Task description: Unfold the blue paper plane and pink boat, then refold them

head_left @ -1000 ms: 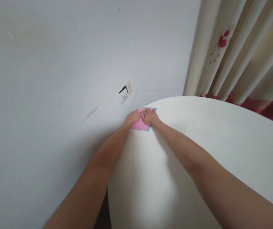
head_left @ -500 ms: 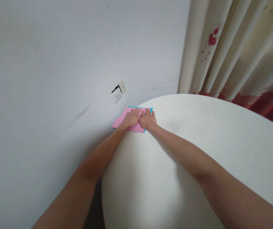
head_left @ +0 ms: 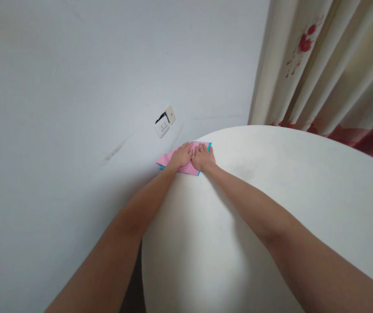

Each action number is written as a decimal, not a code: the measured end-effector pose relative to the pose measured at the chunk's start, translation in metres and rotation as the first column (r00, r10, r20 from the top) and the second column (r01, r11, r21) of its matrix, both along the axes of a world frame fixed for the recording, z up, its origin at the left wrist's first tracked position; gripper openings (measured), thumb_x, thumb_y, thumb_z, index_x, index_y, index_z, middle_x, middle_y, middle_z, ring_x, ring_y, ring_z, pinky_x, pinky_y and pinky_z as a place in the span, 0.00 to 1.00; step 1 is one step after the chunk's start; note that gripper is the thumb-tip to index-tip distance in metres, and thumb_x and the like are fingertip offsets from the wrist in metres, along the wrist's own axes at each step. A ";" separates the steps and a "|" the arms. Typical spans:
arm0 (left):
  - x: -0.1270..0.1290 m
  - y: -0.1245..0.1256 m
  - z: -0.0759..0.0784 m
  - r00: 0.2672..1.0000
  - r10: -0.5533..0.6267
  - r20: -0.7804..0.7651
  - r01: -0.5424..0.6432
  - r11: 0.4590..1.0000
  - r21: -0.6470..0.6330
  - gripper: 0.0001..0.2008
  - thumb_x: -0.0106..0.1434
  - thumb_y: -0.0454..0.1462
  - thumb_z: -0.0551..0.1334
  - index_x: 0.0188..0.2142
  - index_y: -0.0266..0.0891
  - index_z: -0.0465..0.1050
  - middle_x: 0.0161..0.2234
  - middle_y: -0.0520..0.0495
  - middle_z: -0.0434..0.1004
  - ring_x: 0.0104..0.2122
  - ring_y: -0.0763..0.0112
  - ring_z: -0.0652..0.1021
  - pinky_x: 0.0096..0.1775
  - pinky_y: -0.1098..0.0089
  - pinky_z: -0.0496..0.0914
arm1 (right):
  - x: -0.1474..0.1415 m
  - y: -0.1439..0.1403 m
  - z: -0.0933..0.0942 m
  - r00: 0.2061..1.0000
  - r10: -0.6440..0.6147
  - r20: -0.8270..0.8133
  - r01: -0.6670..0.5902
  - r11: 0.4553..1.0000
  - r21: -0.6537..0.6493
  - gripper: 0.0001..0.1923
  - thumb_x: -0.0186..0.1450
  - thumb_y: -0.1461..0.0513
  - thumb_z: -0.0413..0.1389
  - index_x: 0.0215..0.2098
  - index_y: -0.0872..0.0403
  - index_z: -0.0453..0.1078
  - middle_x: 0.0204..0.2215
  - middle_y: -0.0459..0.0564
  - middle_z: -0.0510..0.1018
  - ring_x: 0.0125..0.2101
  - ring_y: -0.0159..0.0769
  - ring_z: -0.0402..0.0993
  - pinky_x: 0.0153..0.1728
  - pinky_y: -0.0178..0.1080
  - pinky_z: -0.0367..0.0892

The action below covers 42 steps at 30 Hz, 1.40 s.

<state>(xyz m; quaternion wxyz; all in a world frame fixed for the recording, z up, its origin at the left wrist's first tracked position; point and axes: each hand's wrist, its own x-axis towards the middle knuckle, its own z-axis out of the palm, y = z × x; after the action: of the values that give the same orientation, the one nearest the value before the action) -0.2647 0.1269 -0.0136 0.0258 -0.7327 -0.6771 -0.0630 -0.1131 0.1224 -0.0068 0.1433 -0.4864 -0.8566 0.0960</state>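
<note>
Right now both hands lie flat, fingers spread open, side by side and touching: the left hand (head_left: 180, 157) and right hand (head_left: 202, 158) press down on a pink cloth (head_left: 166, 159) with a blue edge. It lies under both palms at the table's (head_left: 271, 195) far rim, sticking out past the left hand toward the wall socket (head_left: 164, 124).

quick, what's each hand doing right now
Left hand: open, flat on the pink cloth.
Right hand: open, flat on the same cloth, beside the left.
</note>
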 end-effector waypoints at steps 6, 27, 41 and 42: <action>-0.015 -0.048 -0.008 0.996 0.087 -0.034 -0.089 0.995 -0.040 0.26 0.72 0.46 0.44 0.67 0.46 0.56 0.67 0.42 0.59 0.65 0.55 0.63 0.61 0.55 0.60 | -0.003 0.002 -0.007 1.000 -0.009 0.009 0.009 1.000 -0.002 0.33 0.71 0.55 0.37 0.70 0.64 0.50 0.70 0.65 0.48 0.70 0.51 0.41 0.65 0.58 0.36; 0.002 0.007 -0.003 0.987 0.155 0.033 -0.151 0.984 -0.097 0.29 0.72 0.51 0.40 0.69 0.51 0.49 0.67 0.42 0.58 0.62 0.51 0.67 0.59 0.53 0.61 | -0.004 0.023 -0.007 0.999 0.039 0.026 -0.039 0.999 0.011 0.32 0.72 0.60 0.35 0.68 0.73 0.51 0.69 0.67 0.53 0.68 0.50 0.46 0.65 0.51 0.43; 0.004 -0.020 0.002 0.910 0.413 0.028 -0.410 0.909 -0.081 0.27 0.72 0.50 0.39 0.63 0.45 0.61 0.53 0.35 0.76 0.51 0.49 0.77 0.49 0.53 0.69 | -0.006 0.027 -0.009 0.998 -0.016 0.063 0.019 0.999 -0.036 0.35 0.72 0.54 0.37 0.71 0.67 0.46 0.71 0.65 0.46 0.70 0.50 0.39 0.66 0.55 0.36; 0.002 -0.026 0.002 0.905 0.424 0.028 -0.420 0.903 -0.088 0.28 0.72 0.51 0.40 0.65 0.46 0.58 0.54 0.35 0.75 0.51 0.48 0.77 0.49 0.51 0.69 | -0.005 0.025 -0.009 0.998 -0.023 0.063 0.025 0.999 -0.039 0.35 0.72 0.54 0.37 0.71 0.67 0.46 0.71 0.65 0.45 0.70 0.51 0.39 0.66 0.55 0.36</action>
<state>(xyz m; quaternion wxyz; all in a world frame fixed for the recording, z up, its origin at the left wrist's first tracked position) -0.2630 0.1014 -0.0121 -0.0065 -0.5678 -0.8219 -0.0459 -0.1177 0.1478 -0.0155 0.1077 -0.5021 -0.8527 0.0960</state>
